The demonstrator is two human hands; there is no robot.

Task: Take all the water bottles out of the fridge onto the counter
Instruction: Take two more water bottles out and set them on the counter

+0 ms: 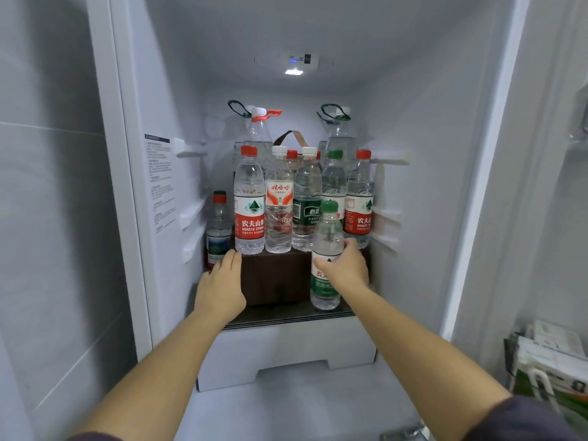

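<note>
— Bottles on two levels: why?
— Room, I'd guess. The front row stands on a brown box (273,278), and the tall jug with an orange loop (259,130) shows over it from behind. At the left edge of the fridge (413,154) shelf (286,316), beside the box, a small red-capped bottle (219,229) stands low. I can't read its label.
— And the hands?
— The left hand (221,286) is flat with straight fingers and holds nothing. It reaches past the box's left corner toward that small bottle; whether it touches anything I can't tell. The right hand (345,265) is wrapped round a green-capped bottle (327,230) at the shelf's front right, probably to lift it out.
— Labels?
— Along the box: a red "农夫山泉 NONGFU SPRING" bottle (249,202), an orange "娃哈哈" bottle (279,202), a dark green "怡寶" bottle (306,202) and a red "NONGFU" bottle (359,202) at the right end. No table is in view.
</note>
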